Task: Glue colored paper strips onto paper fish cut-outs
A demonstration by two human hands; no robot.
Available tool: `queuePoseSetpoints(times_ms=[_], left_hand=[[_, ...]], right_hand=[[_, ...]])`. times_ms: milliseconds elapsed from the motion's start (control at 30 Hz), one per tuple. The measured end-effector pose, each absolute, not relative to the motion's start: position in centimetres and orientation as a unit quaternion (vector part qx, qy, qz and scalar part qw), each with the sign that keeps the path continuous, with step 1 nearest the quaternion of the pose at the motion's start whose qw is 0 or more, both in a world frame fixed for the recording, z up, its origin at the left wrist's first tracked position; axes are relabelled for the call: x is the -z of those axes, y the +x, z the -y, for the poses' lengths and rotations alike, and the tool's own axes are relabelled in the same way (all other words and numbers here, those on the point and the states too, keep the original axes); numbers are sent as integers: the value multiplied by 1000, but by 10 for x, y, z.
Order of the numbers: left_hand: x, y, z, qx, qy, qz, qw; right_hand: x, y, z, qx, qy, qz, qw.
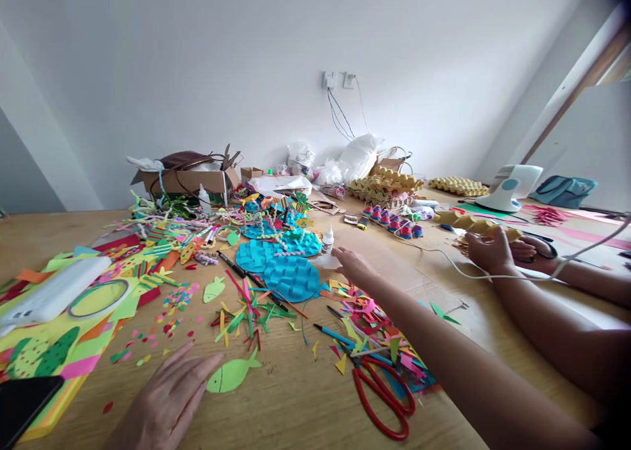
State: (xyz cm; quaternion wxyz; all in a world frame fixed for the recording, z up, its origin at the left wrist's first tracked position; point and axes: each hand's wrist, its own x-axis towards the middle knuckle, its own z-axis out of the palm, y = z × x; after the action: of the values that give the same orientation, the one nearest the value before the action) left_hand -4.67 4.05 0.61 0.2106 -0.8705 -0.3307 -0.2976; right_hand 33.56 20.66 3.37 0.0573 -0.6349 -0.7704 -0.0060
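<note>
My left hand [165, 394] lies palm down on the table at the lower left, fingers stretched out and nothing held. Its fingertips are beside a light green paper fish [229, 374] with a drawn eye. Reaching across to the middle, my right hand [352, 266] has its fingers extended close to a small white glue bottle [327, 241]. Whether they touch it I cannot tell. Left of the bottle is blue paper work [290, 276] with overlapping strips and decorations at its far end. Red-handled scissors [383, 397] rest near the front, and a smaller green fish [213, 290] lies further back.
Colourful paper scraps [367, 312] cover the middle. Stacked coloured paper [93, 345], a tape ring [98, 299] and a dark phone [24, 404] are at left. At right, a co-worker's hands [493, 249] hold an egg-carton piece [476, 225]; a white cable [453, 259] crosses there.
</note>
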Motion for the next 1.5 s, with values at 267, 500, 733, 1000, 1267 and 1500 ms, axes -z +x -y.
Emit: queuePoseSetpoints(times_ms=[267,500,733,1000,1267,1500], left_hand=[[10,-53,-49,334,-854,359,174],[19,-59,-49,341,-841,399,128],[28,-65,-49,328,-840,425,82],[20,-59,-50,337,-839,421,77],[-8,-45,-43,354,-833,412,101],[-6,-62,-50,348,-812,457,104]], right_hand=[[-29,333,-211,33,-632,774,22],[-34,325,-205,45,-620,783,10],[-33,324,-203,59,-619,783,11],[-32,324,-199,76,-630,773,7],[-29,326,-193,90,-631,770,21],[-49,310,-177,114,-612,780,64]])
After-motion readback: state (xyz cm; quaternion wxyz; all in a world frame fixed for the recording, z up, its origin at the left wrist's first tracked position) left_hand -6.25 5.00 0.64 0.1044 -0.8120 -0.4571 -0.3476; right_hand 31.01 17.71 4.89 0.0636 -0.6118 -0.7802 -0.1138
